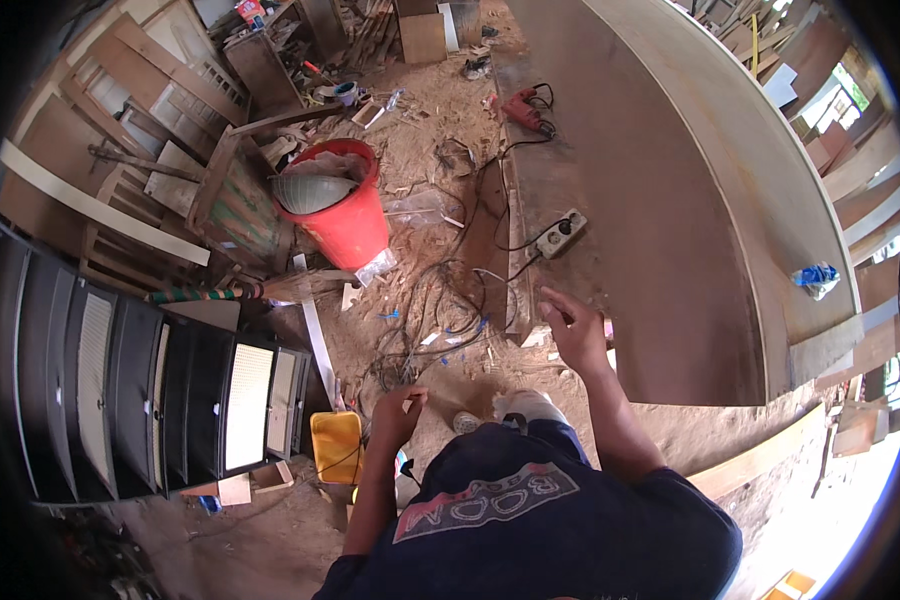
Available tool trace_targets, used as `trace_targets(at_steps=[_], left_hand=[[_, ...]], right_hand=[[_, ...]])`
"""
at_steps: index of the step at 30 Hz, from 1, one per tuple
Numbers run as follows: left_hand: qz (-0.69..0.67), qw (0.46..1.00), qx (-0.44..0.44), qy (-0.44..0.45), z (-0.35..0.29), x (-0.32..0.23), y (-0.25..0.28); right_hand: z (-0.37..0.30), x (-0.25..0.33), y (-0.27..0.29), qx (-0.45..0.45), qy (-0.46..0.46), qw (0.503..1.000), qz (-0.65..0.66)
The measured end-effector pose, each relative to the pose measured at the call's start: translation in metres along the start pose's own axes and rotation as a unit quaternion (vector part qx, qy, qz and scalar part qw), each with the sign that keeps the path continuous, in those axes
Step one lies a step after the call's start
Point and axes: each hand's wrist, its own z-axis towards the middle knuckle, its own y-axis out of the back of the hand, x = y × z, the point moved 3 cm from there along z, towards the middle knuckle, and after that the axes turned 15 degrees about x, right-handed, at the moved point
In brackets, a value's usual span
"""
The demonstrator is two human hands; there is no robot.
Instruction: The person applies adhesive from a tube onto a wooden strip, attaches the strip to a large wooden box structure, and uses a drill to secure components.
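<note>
My right hand (576, 328) hangs beside the near end of a long brown board panel (630, 190), its fingers stretched forward and apart with nothing in them. Just ahead of it, a white power strip (562, 233) with a black plug lies on a low wooden ledge. Farther along that ledge rests a red power drill (527, 110) with a dark cord. Low in front of my body, my left hand (398, 412) has its fingers curled in, and no object shows in it. Near it are tangled black cables (440, 310) on the floor and a yellow plastic container (337, 447).
A red bucket (355, 225) holding a pale bowl-like piece stands left of centre beside a wooden crate (235, 200). Black cabinet doors with woven panels (250, 405) line the left. A crumpled blue-and-clear packet (816, 280) sits on the pale curved panel at right. Scraps litter the floor.
</note>
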Motion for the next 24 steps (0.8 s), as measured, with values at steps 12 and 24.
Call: trace_targets(at_steps=[12, 24], left_hand=[[-0.022, 1.000, 0.006, -0.014, 0.172, 0.011, 0.097], [0.083, 0.996, 0.030, -0.006, 0.439, -0.031, 0.247]], right_hand=[[0.235, -0.039, -0.009, -0.127, 0.071, 0.989, -0.004], [0.507, -0.053, 0.015, -0.075, -0.019, 0.997, -0.015]])
